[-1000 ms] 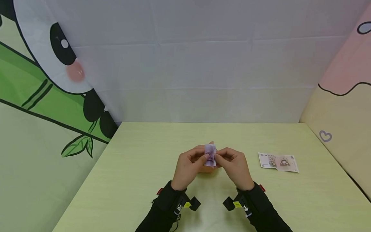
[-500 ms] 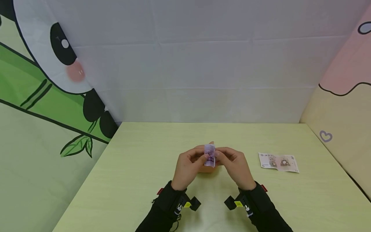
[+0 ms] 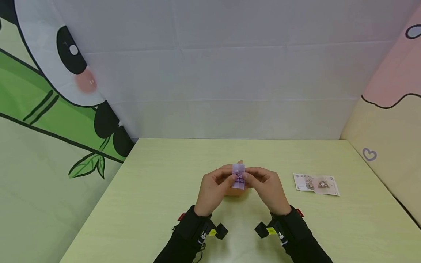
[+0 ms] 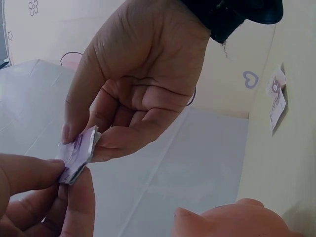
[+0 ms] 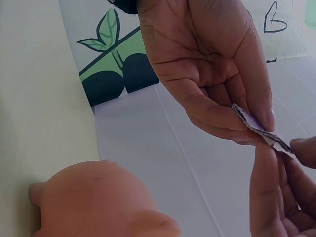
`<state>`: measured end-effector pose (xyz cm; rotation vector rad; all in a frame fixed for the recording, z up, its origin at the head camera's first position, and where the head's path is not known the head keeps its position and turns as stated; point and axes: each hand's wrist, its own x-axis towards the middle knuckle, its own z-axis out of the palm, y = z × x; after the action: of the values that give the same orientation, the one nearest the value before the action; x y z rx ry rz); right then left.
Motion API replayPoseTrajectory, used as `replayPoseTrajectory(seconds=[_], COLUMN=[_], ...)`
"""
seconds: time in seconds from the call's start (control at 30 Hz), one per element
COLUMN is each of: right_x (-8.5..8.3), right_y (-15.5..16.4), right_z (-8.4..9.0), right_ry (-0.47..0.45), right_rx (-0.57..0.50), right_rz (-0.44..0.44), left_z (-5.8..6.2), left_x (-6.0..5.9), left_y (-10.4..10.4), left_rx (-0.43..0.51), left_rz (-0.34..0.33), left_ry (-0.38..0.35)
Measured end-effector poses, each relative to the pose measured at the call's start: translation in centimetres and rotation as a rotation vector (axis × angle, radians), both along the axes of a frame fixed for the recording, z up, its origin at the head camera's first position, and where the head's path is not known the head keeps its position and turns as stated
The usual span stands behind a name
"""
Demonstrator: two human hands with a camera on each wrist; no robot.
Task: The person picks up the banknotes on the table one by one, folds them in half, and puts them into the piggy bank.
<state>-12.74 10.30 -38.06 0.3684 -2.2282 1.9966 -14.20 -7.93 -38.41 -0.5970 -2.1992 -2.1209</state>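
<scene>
A small folded purple banknote [image 3: 238, 170] stands between both hands near the middle of the table. My left hand [image 3: 212, 190] pinches its left side between thumb and fingers. On the opposite side, the thumb and fingers of my right hand [image 3: 270, 190] pinch the note. The right wrist view shows the layered edge of the folded note [image 5: 252, 123], with thumbs on one face and fingers on the other. Behind and below the hands sits a pinkish-orange piggy bank [image 5: 98, 197], mostly hidden in the head view; its rounded back and ears show in the left wrist view.
To the right on the pale yellow table [image 3: 158, 204] lies another banknote [image 3: 316, 184], creased across its middle and flat on the surface. A white cloth backdrop [image 3: 213, 80] rises at the table's far edge, with printed panels on both sides.
The right hand has shifted slightly to the right, and its thumb has moved a little on the note. The loose white edge seen earlier at the note's right now lies flatter. The left hand stays still.
</scene>
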Motion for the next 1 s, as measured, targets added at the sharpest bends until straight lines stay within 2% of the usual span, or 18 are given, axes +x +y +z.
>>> replayPoseTrajectory(seconds=[0.53, 0.77, 1.0], right_x=[-0.22, -0.13, -0.06], right_y=[-0.13, -0.10, 0.03], right_z=[-0.15, -0.03, 0.01], right_ry=[-0.022, -0.033, -0.024], right_rx=[-0.053, -0.075, -0.124], right_rz=[-0.018, -0.069, -0.100], left_z=[0.18, 0.23, 0.37], left_x=[0.01, -0.08, -0.09], left_y=[-0.10, -0.24, -0.42], left_rx=[0.017, 0.052, 0.087], left_rz=[-0.023, -0.037, -0.114], left_ry=[-0.004, -0.022, -0.054])
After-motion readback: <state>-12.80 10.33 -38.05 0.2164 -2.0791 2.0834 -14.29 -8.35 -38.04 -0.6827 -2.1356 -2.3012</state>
